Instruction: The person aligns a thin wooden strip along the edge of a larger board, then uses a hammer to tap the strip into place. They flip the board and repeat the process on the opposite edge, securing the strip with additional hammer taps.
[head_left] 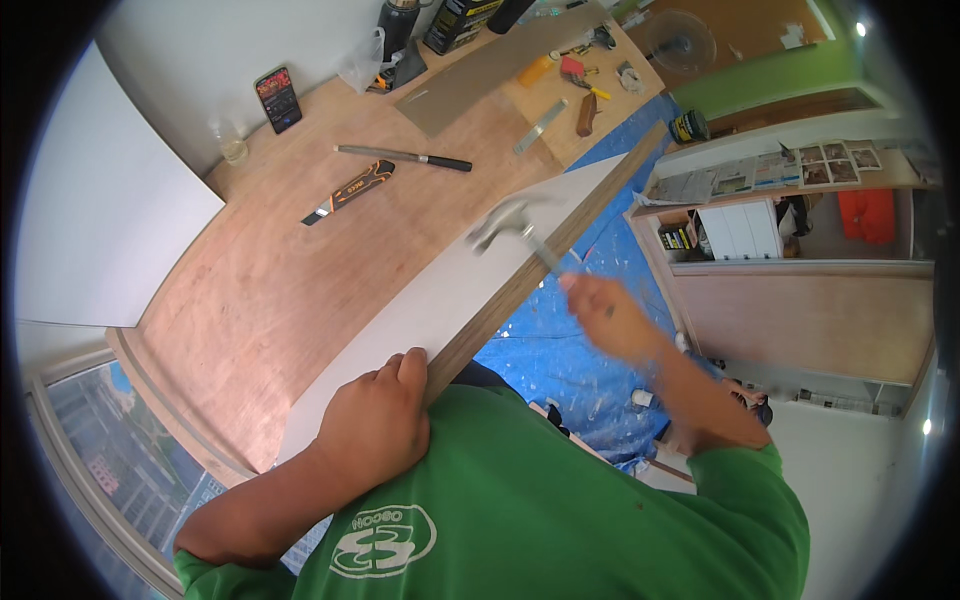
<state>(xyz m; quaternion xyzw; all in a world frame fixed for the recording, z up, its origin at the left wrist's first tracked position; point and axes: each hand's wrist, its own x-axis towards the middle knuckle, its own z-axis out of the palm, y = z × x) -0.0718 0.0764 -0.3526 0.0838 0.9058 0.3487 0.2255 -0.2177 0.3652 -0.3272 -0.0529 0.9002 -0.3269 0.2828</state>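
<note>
My right hand [612, 318] is wrapped round the handle of a claw hammer [508, 222], slightly blurred by motion. The hammer's head hangs over the white board [400, 310], close to its long edge; whether it touches cannot be told. A brown wood-grain edge strip [500, 308] runs along the board's side nearest me. My left hand [378, 415] is closed over the board's near end, beside the strip, with its fingertips hidden. Behind the board, on the wooden table [260, 290], lie an orange and black utility knife [350, 192] and a flat file [405, 157] with a black handle.
A phone [278, 98] and a glass jar [232, 145] stand against the wall. Toward the far right lie a metal ruler [541, 126], a yellow bottle [538, 69] and small tools. Blue sheeting [570, 350] covers the floor; a newspaper-topped cabinet [800, 320] stands right.
</note>
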